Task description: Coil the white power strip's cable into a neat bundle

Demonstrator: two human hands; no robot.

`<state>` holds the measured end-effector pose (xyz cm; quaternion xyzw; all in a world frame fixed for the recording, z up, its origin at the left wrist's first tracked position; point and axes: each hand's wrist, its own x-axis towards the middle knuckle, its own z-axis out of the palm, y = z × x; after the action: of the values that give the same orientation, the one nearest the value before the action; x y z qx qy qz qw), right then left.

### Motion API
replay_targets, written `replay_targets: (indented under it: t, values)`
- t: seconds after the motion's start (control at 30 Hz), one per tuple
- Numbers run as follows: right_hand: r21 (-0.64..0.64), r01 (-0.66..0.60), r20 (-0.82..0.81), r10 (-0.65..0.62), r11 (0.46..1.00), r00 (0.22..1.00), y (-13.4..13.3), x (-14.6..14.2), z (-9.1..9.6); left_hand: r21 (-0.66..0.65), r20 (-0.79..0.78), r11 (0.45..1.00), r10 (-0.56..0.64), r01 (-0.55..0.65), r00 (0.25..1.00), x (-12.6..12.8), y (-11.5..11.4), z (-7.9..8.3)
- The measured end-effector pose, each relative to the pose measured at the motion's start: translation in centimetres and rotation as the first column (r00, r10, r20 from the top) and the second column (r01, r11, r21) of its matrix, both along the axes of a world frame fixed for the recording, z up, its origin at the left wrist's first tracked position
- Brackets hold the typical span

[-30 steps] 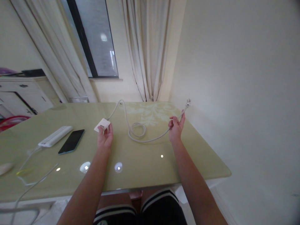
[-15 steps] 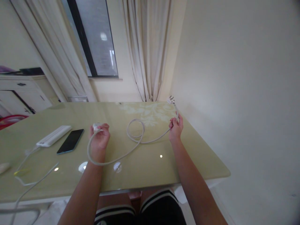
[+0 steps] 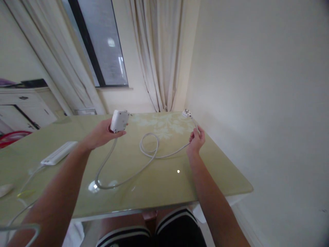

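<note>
A small white extension socket (image 3: 120, 121) is in my left hand (image 3: 101, 133), raised over the far part of the table and turned so its back shows. Its white cable (image 3: 169, 155) drops from the underside and lies along the tabletop with a loop in the middle. At the other end, my right hand (image 3: 196, 139) pinches the cable just below the plug (image 3: 186, 113). The plug's prongs point up, near the far right corner of the table.
On the left of the glossy greenish table (image 3: 164, 185) lies a long white strip-shaped device (image 3: 59, 153) with its own cable. A pale rounded object (image 3: 5, 189) sits at the left edge. The wall (image 3: 257, 103) rises close to the table's right side.
My left hand has lifted and turned the extension socket, moving it away from me and slightly right. The left forearm now hides the phone. My right hand has shifted barely, still on the cable.
</note>
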<state>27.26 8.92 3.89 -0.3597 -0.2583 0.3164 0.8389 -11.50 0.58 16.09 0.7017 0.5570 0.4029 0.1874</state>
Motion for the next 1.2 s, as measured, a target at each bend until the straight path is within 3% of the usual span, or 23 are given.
replay_targets:
  t: [0.07, 0.13, 0.23, 0.27, 0.33, 0.43, 0.53, 0.67, 0.83, 0.9, 0.97, 1.03, 1.1, 1.2]
  values:
    - [0.019, 0.168, -0.026, -0.167, 0.986, 0.986, -0.1, 0.6, 0.4, 0.229, -0.077, 0.97, 0.095, -0.075, 0.992, -0.1, -1.1, 2.8]
    - [0.064, 0.302, -0.009, -0.302, 0.951, 0.953, -0.1, 1.3, 0.6, 0.408, -0.022, 0.905, 0.138, -0.117, 0.99, 0.3, -2.5, 4.7]
    - [0.12, 0.436, 0.107, -0.448, 0.892, 0.888, -0.4, 2.1, 0.8, 0.537, 0.144, 0.816, 0.159, -0.212, 0.977, 0.9, -4.4, 5.1]
    - [0.136, 0.462, 0.159, -0.48, 0.876, 0.863, -0.6, 2.2, 0.9, 0.532, 0.182, 0.809, 0.176, -0.247, 0.967, 0.8, -4.8, 4.6]
    - [0.17, 0.478, 0.262, -0.507, 0.862, 0.821, -1.2, 1.9, 0.9, 0.456, 0.167, 0.852, 0.203, -0.259, 0.965, 0.5, -5.4, 3.0]
    - [0.203, 0.429, 0.379, -0.475, 0.88, 0.794, -2.1, 0.9, 1.0, 0.283, 0.072, 0.953, 0.086, -0.103, 0.994, -0.3, -6.7, 0.0]
    - [0.181, 0.37, 0.46, -0.411, 0.911, 0.787, -2.5, -0.1, 0.9, 0.145, 0.06, 0.984, -0.114, 0.104, 0.992, 0.0, -8.8, -2.7]
    - [0.111, 0.354, 0.5, -0.36, 0.929, 0.787, -2.3, -0.6, 0.6, -0.106, -0.069, 0.93, -0.36, 0.352, 0.931, 2.9, -11.5, -6.4]
    - [0.046, 0.4, 0.477, -0.372, 0.916, 0.797, -1.7, -0.5, 0.3, -0.211, -0.321, 0.832, -0.555, 0.513, 0.768, 5.7, -11.4, -12.1]
    - [0.033, 0.425, 0.48, -0.387, 0.905, 0.787, -1.5, -0.5, 0.2, -0.178, -0.376, 0.863, -0.503, 0.472, 0.778, 5.2, -10.1, -14.0]
    - [0.037, 0.436, 0.497, -0.395, 0.899, 0.773, -1.5, -0.6, 0.0, -0.117, -0.409, 0.934, -0.354, 0.337, 0.841, 3.9, -8.2, -15.3]
    - [0.05, 0.426, 0.52, -0.388, 0.903, 0.761, -1.5, -0.8, -0.2, -0.053, -0.444, 0.987, -0.159, 0.151, 0.882, 2.1, -6.0, -16.0]
    - [0.055, 0.403, 0.539, -0.366, 0.914, 0.758, -1.6, -1.1, -0.4, -0.027, -0.469, 0.999, -0.041, 0.033, 0.882, 0.1, -3.7, -16.2]
    - [0.038, 0.361, 0.557, -0.32, 0.932, 0.767, -1.7, -1.5, -0.6, -0.089, -0.469, 0.994, -0.104, 0.071, 0.877, -2.6, -1.1, -15.8]
